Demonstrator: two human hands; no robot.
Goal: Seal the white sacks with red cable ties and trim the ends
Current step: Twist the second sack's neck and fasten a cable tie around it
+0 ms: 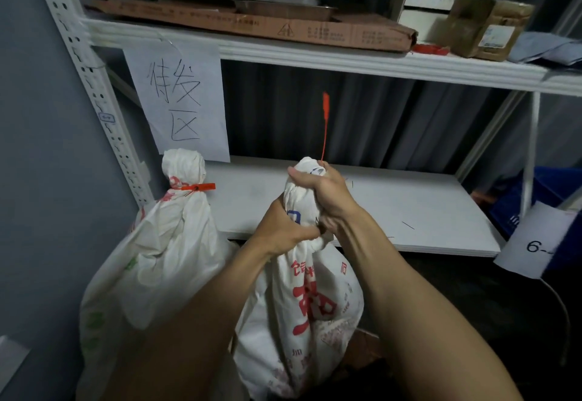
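A white sack point(302, 315) with red print stands in front of me, its neck bunched upward. My right hand point(324, 192) grips the top of the bunched neck, and a red cable tie point(324, 126) sticks straight up from behind that hand. My left hand point(283, 230) grips the neck just below, where the sack narrows. To the left stands a second white sack point(163, 243), its neck closed by a red cable tie point(196, 187) with a short end pointing right.
A white metal shelf rack point(409, 208) stands behind the sacks, with a handwritten paper sign point(179, 98) hanging from the upper shelf. Cardboard boxes point(488, 28), flat cardboard and spare red ties point(430, 49) lie on the upper shelf. A blue crate point(516, 205) sits at right.
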